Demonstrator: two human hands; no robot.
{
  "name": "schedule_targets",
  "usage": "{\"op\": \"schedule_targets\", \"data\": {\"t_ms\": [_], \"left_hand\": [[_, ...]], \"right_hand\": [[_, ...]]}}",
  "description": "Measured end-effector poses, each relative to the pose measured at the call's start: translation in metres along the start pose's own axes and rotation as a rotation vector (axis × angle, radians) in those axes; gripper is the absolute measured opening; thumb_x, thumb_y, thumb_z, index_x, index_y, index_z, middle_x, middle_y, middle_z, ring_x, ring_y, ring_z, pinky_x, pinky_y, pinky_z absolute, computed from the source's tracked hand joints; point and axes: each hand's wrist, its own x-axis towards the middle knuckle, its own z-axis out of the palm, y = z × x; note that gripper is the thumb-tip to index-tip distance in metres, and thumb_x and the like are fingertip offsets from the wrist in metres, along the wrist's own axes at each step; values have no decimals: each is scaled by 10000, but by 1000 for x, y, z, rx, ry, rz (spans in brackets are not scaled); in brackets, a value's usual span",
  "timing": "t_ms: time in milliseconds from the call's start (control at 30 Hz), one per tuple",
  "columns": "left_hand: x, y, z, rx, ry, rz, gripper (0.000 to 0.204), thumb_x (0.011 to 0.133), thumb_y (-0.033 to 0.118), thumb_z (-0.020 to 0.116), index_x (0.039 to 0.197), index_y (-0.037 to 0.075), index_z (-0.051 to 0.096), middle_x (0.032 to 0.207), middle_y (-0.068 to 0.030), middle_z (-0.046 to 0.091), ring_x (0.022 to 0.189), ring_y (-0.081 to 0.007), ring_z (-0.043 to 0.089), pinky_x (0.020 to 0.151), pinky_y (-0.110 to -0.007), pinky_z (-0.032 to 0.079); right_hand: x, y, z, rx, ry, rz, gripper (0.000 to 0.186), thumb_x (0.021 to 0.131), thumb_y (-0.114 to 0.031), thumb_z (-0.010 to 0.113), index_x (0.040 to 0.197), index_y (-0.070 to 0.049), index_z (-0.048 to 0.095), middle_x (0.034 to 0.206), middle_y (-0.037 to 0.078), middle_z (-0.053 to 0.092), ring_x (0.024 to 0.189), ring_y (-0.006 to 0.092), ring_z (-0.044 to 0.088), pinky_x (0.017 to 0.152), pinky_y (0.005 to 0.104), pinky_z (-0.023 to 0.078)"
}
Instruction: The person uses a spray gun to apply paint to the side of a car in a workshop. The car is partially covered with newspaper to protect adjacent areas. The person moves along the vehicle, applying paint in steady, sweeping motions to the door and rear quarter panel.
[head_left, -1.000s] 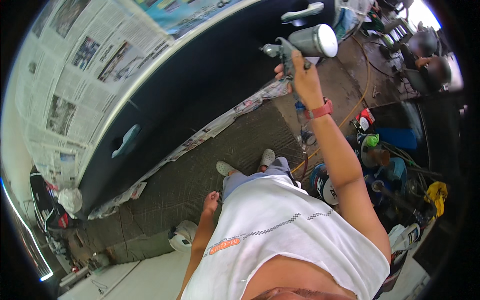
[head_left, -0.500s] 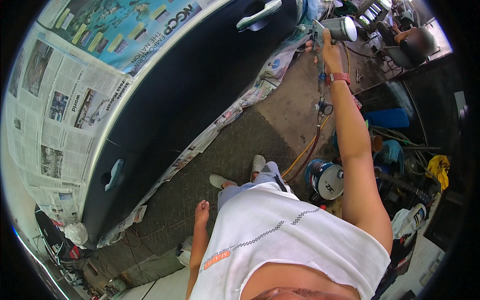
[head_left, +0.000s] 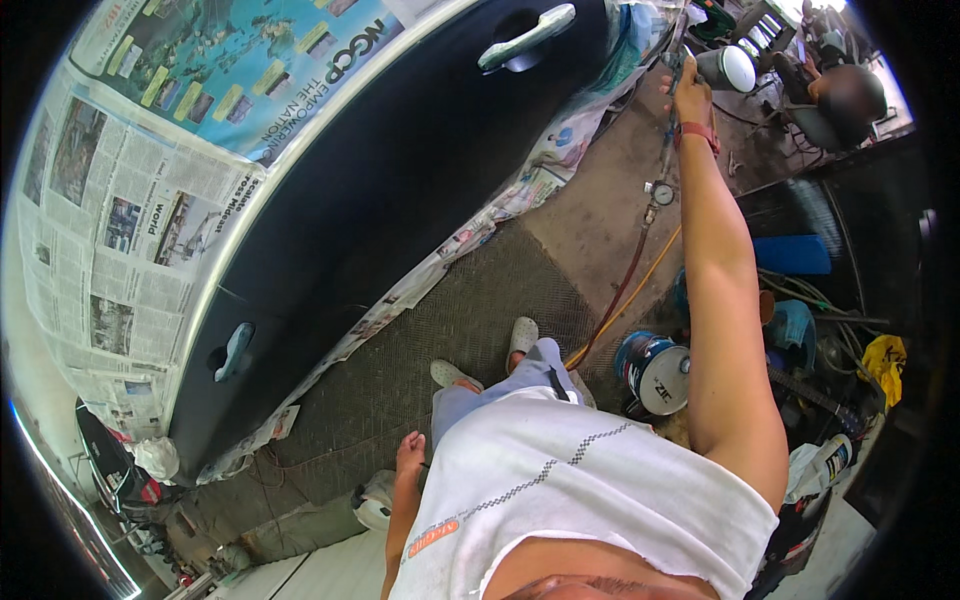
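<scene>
My right hand (head_left: 692,97) reaches to the upper right on an outstretched arm, its fingers wrapped round the grip of a spray gun (head_left: 675,66). A pale cylindrical cup (head_left: 727,70) sticks out from the gun to the right. Below the grip hang a round pressure gauge (head_left: 663,193) and a dark red hose (head_left: 625,285). Left of the gun curves a black car side panel (head_left: 370,190) with two door handles (head_left: 528,40), apart from my hand. My left hand (head_left: 410,452) hangs low at my side, holding nothing, its fingers loosely bent and apart.
Newspaper (head_left: 185,210) masks the car along the panel's upper and lower edges. A blue and white bucket (head_left: 655,372) stands near my right side. An orange hose (head_left: 640,278) crosses the floor. Another person (head_left: 845,100) sits at the far upper right. A yellow bag (head_left: 883,368) lies at right.
My right hand and the spray gun have moved a little to the right and farther away, beyond the panel's far end. My left hand has shifted slightly and remains low.
</scene>
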Motion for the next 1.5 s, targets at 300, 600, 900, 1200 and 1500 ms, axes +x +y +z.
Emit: {"op": "schedule_targets", "data": {"t_ms": [300,600,900,1200,1500], "left_hand": [[40,-47,9,-33,-36,58,524,996,386,626,1389,43,571,1305,-150,672,1213,-267,636,1038,-381,475],[20,11,-16,-154,-18,173,498,993,368,636,1385,67,580,1204,-134,702,1107,-248,670,994,-371,499],[25,-158,6,-345,-37,52,508,991,352,655,1354,3,586,1214,-166,703,1079,-220,679,962,-339,508],[15,-314,20,-406,-92,-142,524,969,394,673,1310,0,618,1123,-104,737,1006,-175,687,882,-330,536],[13,-200,7,-492,116,-118,467,990,362,652,1325,40,614,1023,-38,691,823,-125,616,768,-285,522]], "right_hand": [[-177,19,28,88,-274,5,643,1049,-557,424,1008,16,714,818,90,742,674,146,701,449,278,498],[-420,-32,89,266,-736,84,433,1071,-365,506,1050,9,725,802,30,721,646,84,619,533,257,483],[-590,-58,159,287,-1010,-215,395,1067,-296,532,1188,53,672,868,51,722,746,110,646,659,273,526],[-622,-68,165,219,-1194,35,485,1044,-395,568,1114,70,684,789,49,700,724,108,635,699,283,519],[-439,3,105,188,-711,53,457,1072,-376,511,953,21,703,791,45,706,594,77,593,455,250,429]]}}
